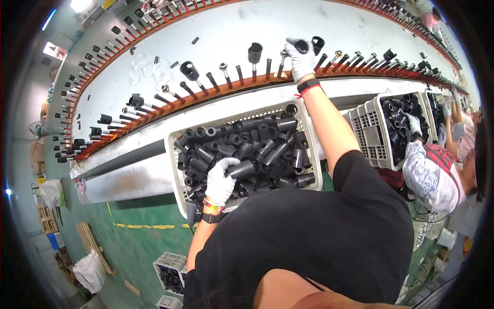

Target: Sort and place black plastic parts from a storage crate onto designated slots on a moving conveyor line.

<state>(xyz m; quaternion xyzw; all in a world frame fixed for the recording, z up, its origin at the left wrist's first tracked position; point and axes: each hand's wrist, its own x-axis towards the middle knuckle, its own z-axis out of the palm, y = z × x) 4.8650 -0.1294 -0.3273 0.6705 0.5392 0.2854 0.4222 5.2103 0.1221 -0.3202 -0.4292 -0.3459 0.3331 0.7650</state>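
Observation:
White gloves cover both hands. My left hand is low over the near left part of a pale plastic crate, its fingers closed on a short black plastic tube. Many similar tubes lie jumbled in that crate. Stretched far forward, my right hand grips a black plastic cup above the row of upright rods on the line. Just right of it, another black cup sits on a rod; to the left, more cups stand on rods. The right fingertips are partly hidden behind the cup.
Rods rise from a curved orange-brown track around a pale tabletop. Clear plastic strips lie there. On the right stands another crate of black parts, with a co-worker's gloved hand in it. Further crates stand on the green floor.

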